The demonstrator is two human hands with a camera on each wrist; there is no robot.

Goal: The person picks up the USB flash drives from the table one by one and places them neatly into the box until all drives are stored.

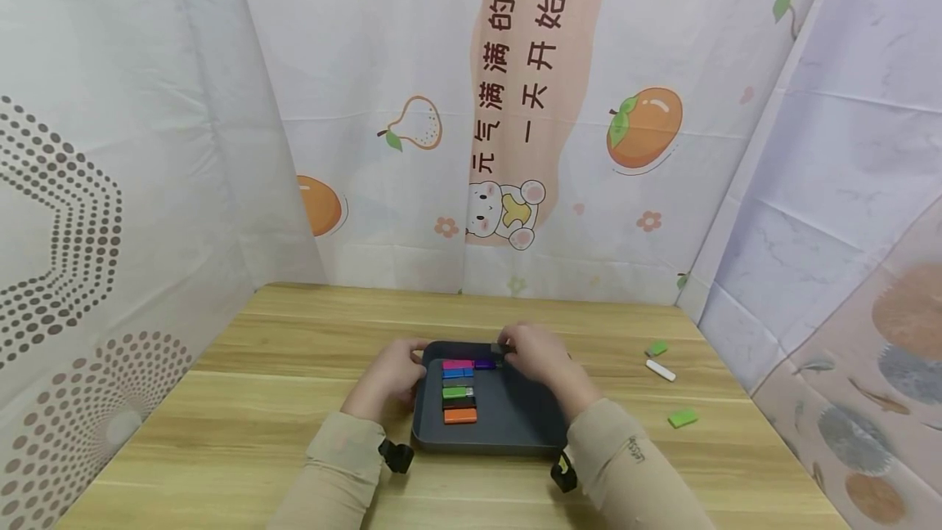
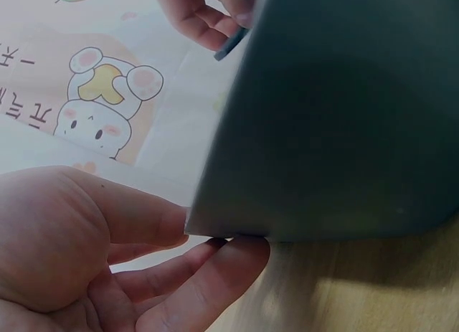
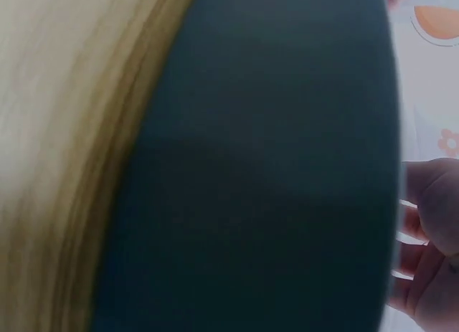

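Note:
A dark grey rectangular tray [image 1: 518, 424] rests on the wooden table, with several USB flash drives in a column along its left side. They include a pink one [image 1: 457, 365], a blue one [image 1: 456, 373], a green one [image 1: 454, 393] and an orange one [image 1: 459, 415]. A purple one [image 1: 485, 365] lies beside the pink one. My left hand [image 1: 393, 370] holds the tray's left edge between thumb and fingers. Over the far rim, my right hand [image 1: 537, 352] pinches a small dark flash drive [image 2: 231, 45]. In the right wrist view, the tray wall partly hides its fingers.
Right of the tray, two green pieces [image 1: 683, 417] and a white stick-shaped piece [image 1: 661, 370] lie on the table [image 1: 309, 350]. A printed curtain [image 1: 383, 39] hangs behind the table's far edge, with more cloth at both sides.

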